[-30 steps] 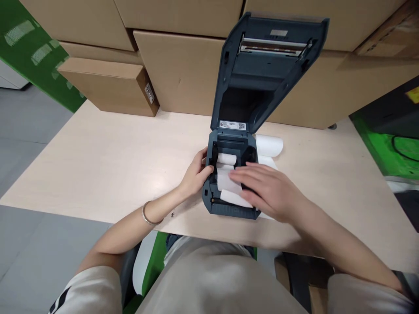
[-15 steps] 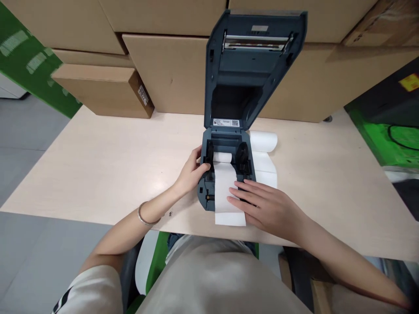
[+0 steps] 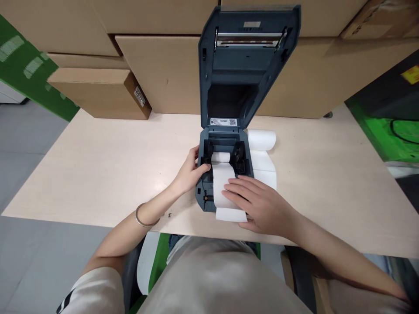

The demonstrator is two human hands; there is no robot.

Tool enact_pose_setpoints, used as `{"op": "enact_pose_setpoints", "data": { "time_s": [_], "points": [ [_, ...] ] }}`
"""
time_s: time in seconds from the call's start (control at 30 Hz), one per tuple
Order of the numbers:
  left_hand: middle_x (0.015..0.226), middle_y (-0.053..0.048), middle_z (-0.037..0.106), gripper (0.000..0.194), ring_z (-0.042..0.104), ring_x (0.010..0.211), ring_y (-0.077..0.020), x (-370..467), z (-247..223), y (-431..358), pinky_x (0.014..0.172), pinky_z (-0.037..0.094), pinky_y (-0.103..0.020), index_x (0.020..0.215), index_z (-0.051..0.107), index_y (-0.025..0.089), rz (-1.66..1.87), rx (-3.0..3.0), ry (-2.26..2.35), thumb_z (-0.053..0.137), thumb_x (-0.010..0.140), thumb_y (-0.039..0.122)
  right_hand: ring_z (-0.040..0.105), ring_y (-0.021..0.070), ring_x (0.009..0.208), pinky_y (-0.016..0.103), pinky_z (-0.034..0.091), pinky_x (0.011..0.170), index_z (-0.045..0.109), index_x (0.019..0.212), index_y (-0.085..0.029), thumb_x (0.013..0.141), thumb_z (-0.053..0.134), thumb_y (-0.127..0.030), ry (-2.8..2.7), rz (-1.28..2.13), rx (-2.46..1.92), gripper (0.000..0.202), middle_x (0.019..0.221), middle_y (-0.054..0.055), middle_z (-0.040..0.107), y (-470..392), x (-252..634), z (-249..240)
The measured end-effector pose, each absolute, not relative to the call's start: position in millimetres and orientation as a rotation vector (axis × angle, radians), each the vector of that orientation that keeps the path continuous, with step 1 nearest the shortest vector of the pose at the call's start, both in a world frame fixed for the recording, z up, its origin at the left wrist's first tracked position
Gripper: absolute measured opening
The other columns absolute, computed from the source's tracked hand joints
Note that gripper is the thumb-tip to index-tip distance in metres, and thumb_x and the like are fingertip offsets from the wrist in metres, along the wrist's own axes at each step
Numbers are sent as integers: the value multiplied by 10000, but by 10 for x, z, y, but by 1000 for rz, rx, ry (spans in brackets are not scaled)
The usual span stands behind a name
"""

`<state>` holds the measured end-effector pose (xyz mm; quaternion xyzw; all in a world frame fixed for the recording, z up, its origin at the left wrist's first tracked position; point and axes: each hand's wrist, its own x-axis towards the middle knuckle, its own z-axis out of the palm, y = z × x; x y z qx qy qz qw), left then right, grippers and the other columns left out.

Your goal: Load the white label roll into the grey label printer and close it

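A dark blue-grey label printer (image 3: 202, 198) sits on the table with its lid (image 3: 238, 65) raised. Inside lies a small white paper roll (image 3: 221, 157), and its paper strip (image 3: 223, 187) runs forward over the printer's front edge. My left hand (image 3: 191, 172) grips the printer's left side, thumb over the rim and fingers on the outer wall. Stretched across the strip from the right, my right hand (image 3: 262, 203) rests its fingers on the paper; its thumb is near the strip's loose end. The printer's right front corner is hidden under this hand.
A second white paper roll (image 3: 262, 139) lies partly unrolled against the printer's right side. Large cardboard boxes (image 3: 160, 74) stand behind the table (image 3: 131, 161), with a smaller carton (image 3: 98, 93) at the back left. The table's front edge is close to my body.
My right hand has slid slightly left and farther over the strip. The strip's loose end now bends at the printer's front edge. My left hand keeps its grip.
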<state>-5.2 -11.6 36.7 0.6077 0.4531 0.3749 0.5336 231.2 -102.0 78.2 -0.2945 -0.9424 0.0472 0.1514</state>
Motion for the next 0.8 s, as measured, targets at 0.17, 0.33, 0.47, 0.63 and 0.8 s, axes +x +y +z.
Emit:
{"op": "enact_pose_setpoints", "data": {
  "time_s": [0.17,0.33,0.47,0.63,0.8],
  "points": [
    [1512,-130,505,606,488,1399,-319,-52,363,-119,1159,449,-503,1377,437,212,891,1436,1099,638,811,301,570,383,1353,543,557,1069,633,1309,-24,819,718,-426,-2716,72,-853,639,1441,234,605,-1051,2258,754],
    [1514,-118,507,629,496,1393,-325,-45,350,-121,1139,473,-510,1401,439,235,903,1439,1107,663,817,313,628,331,1296,486,555,1084,650,1329,-87,913,582,-303,-2718,-166,-820,474,1393,162,663,-1118,2227,762],
    [1554,-133,463,679,497,1396,-326,-44,319,-108,1093,509,-487,1445,397,225,875,1447,1101,683,846,369,686,255,1191,418,549,1082,708,1239,-139,927,515,-125,-2644,-393,-771,367,1269,88,740,-1206,2227,716],
    [1565,-165,459,704,490,1416,-345,-99,331,-126,1160,457,-523,1491,372,204,840,1572,1124,672,896,432,663,212,1191,367,521,1075,710,1250,-169,985,483,-166,-2675,-325,-648,349,1287,67,733,-1299,2246,681],
    [1669,-179,297,872,249,1577,-394,-202,502,-268,1287,228,-606,1585,274,244,934,2103,999,687,898,588,665,172,1110,293,546,944,709,1231,-156,1058,443,-381,-2651,-265,-586,389,1234,43,756,-1281,2230,665]
  ]
}}
